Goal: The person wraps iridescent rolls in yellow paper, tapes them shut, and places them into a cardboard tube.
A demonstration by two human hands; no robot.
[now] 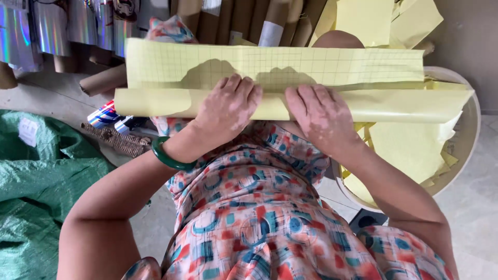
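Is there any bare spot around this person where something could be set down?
Bare floor shows at right, beside the round basket of yellow scraps. A smaller patch lies between the green tarp and the cardboard tubes. Ahead it is crowded: both hands press the yellow sheet.

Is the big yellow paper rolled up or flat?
Partly rolled. The yellow paper curls into a roll under the left hand and right hand, while its gridded part lies flat above.
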